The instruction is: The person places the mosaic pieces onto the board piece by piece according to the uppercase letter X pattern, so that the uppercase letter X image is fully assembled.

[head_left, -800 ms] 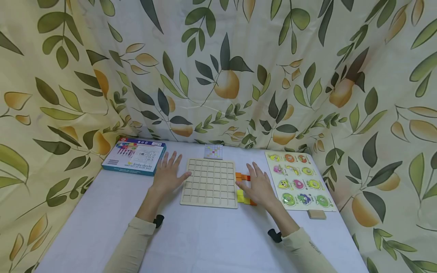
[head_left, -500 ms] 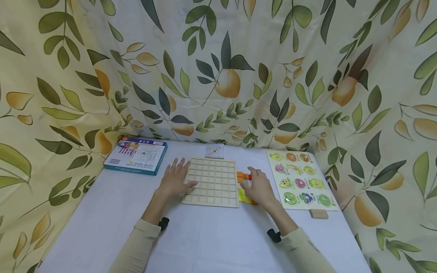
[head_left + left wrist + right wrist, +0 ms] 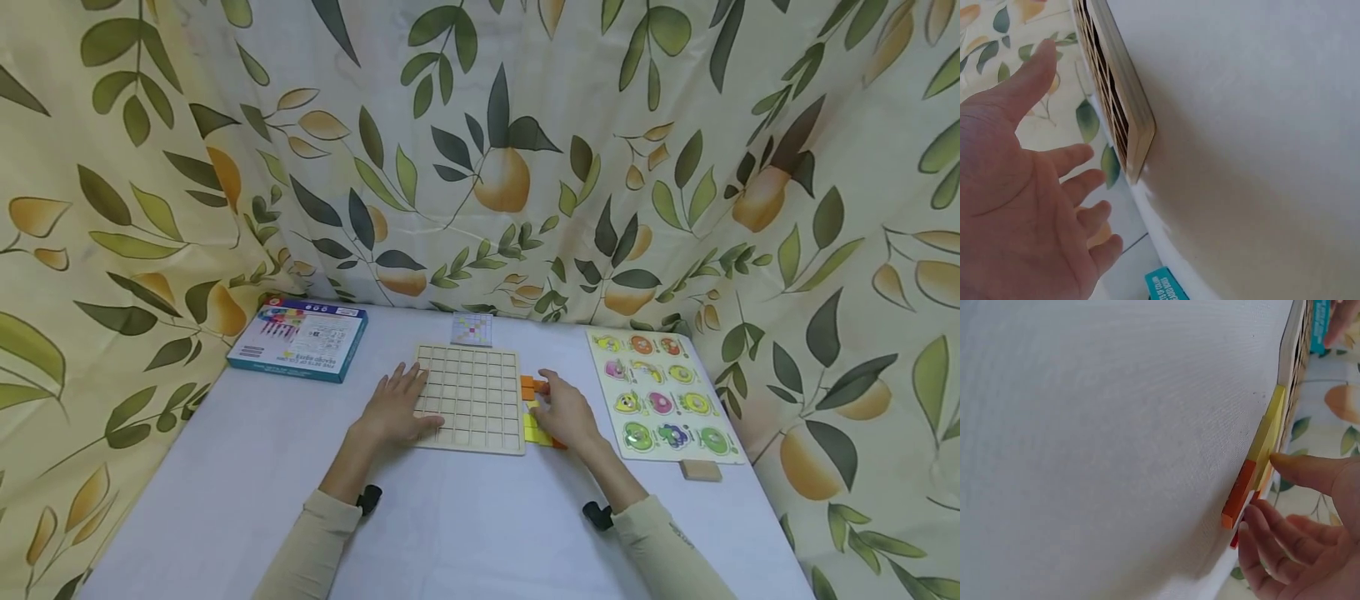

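A square wooden grid board lies mid-table, its cells bare. My left hand is spread over the board's left side, fingers extended; in the left wrist view the palm faces the camera and holds nothing. To the right of the board lie a yellow piece and an orange piece. My right hand reaches over them with loosely bent fingers. In the right wrist view its thumb tip is right at the yellow piece, and its fingers bend near another orange piece and a red one.
Behind the board is a small card with a coloured grid pattern. A flat teal and purple box lies at the back left. On the right are a fruit picture board and a small wooden block.
My left hand has moved right and nearer, further over the board's left side. My right hand's fingers have bent more and come down beside the orange and red pieces.
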`<move>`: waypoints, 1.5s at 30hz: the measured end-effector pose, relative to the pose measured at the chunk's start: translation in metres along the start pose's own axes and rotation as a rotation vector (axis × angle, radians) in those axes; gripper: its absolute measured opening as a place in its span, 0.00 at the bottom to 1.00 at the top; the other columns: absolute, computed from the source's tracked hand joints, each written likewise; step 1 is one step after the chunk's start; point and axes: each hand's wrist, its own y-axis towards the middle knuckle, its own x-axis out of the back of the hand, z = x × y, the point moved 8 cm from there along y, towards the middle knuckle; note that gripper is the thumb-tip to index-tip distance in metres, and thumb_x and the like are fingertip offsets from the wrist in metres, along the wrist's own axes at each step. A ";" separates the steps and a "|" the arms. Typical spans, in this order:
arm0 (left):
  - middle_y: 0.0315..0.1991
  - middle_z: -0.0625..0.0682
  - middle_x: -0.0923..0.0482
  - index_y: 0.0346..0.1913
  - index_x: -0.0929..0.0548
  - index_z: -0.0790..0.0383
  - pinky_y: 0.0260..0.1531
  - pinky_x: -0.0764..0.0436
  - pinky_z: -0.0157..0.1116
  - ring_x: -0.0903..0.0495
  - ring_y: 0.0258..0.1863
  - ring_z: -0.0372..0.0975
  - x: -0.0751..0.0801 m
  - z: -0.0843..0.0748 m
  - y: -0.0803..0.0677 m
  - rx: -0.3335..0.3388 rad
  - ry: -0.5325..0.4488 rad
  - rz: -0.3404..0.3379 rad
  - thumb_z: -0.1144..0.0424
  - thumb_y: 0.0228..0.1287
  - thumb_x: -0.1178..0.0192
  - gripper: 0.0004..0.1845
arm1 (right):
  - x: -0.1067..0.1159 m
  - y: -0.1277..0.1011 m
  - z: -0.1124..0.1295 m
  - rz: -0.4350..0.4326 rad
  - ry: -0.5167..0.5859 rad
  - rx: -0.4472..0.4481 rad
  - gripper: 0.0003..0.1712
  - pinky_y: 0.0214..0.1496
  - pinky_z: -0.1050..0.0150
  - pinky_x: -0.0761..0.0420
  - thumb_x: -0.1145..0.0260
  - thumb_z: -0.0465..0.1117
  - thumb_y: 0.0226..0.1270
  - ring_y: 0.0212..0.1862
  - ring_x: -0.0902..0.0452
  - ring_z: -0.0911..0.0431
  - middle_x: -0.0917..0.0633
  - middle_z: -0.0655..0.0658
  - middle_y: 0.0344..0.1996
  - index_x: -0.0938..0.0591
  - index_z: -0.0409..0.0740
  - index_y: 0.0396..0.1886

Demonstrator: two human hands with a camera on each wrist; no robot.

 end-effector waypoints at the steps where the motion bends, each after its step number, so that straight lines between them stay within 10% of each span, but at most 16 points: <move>1: 0.85 0.60 0.55 0.84 0.46 0.62 0.81 0.58 0.57 0.61 0.84 0.56 -0.001 -0.001 0.000 -0.002 -0.005 -0.004 0.35 0.69 0.38 0.53 | 0.000 0.000 0.000 -0.002 0.003 0.004 0.44 0.55 0.46 0.15 0.22 0.37 0.60 0.53 0.15 0.46 0.13 0.39 0.52 0.30 0.40 0.75; 31: 0.84 0.65 0.55 0.80 0.45 0.75 0.82 0.51 0.49 0.53 0.83 0.53 -0.009 -0.004 -0.011 0.045 0.003 0.079 0.40 0.58 0.25 0.61 | 0.017 0.003 -0.011 -0.063 0.164 -0.120 0.20 0.36 0.61 0.23 0.22 0.33 0.58 0.34 0.20 0.54 0.12 0.49 0.33 0.11 0.42 0.52; 45: 0.84 0.65 0.53 0.80 0.43 0.75 0.81 0.48 0.49 0.51 0.83 0.53 -0.009 -0.005 -0.009 0.055 0.029 0.064 0.40 0.57 0.24 0.61 | 0.013 0.021 0.003 -0.107 0.323 -0.053 0.17 0.43 0.56 0.16 0.23 0.34 0.62 0.37 0.14 0.53 0.10 0.49 0.35 0.11 0.41 0.52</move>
